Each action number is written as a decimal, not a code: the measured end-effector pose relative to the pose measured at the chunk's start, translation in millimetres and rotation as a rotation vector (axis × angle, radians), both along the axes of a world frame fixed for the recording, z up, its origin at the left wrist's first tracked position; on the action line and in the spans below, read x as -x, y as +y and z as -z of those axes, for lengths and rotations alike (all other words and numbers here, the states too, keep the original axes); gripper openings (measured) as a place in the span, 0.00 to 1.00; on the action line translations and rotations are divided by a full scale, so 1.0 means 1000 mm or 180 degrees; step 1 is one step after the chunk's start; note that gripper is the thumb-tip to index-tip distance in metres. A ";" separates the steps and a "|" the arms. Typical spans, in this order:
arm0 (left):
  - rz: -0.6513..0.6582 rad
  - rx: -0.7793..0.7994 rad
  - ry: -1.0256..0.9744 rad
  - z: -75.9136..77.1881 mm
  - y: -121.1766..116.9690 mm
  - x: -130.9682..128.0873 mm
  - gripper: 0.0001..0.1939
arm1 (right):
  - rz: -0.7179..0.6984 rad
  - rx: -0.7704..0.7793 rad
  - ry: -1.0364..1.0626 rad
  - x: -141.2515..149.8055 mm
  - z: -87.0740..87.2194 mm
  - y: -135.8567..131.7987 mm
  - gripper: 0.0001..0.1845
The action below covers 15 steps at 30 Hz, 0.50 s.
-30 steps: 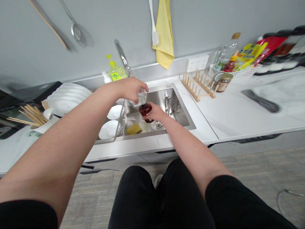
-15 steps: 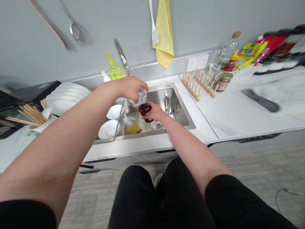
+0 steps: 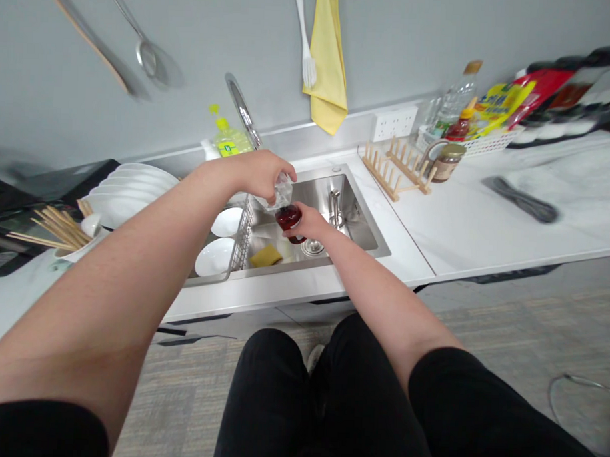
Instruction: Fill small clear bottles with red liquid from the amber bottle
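The left hand (image 3: 261, 174) is closed around a clear container (image 3: 282, 191), its fingers curled over the top and side. The right hand (image 3: 308, 222) is clamped on a container of dark red liquid (image 3: 289, 218), just below the clear one. The two containers overlap in view; whether they touch, I cannot tell. Both are over the sink (image 3: 369, 232), inside its rim and toward the left part of the basin.

To the right of the right hand, the basin runs on to its right wall, with a small metal fixture (image 3: 336, 206) standing in the way near the back. The drain (image 3: 313, 247) lies just beside the right hand, toward the front rim. A yellow sponge (image 3: 267, 256) lies near the front edge, left of the drain. On the left, the wire rack (image 3: 243, 236) with white bowls (image 3: 216, 257) bounds the working room, partly beneath the left forearm. The faucet (image 3: 243, 110) curves up behind the left hand.

Beyond the sink's right rim, a wooden plate rack (image 3: 400, 172) sits toward the back of the bench (image 3: 485, 228), whose white surface shows between that rack and the front edge.
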<state>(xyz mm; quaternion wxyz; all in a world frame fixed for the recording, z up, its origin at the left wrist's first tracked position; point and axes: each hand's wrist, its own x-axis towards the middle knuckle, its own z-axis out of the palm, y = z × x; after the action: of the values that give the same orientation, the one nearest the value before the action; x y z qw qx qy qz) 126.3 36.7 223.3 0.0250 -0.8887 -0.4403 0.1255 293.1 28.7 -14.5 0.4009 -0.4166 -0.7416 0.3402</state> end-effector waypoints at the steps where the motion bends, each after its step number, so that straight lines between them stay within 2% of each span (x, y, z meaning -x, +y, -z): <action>1: -0.0002 0.0010 -0.0007 0.000 0.000 0.000 0.46 | -0.0007 0.0016 -0.0001 0.000 0.000 0.000 0.40; 15: -0.0037 0.0103 0.0038 0.001 0.003 -0.003 0.46 | -0.0001 0.0069 -0.0090 -0.001 -0.004 -0.003 0.41</action>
<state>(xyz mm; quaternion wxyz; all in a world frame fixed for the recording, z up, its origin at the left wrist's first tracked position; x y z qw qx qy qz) 129.1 39.2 222.7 0.0125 -0.8856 -0.4432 0.1381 294.4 25.3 -10.3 0.3858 -0.4255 -0.7436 0.3424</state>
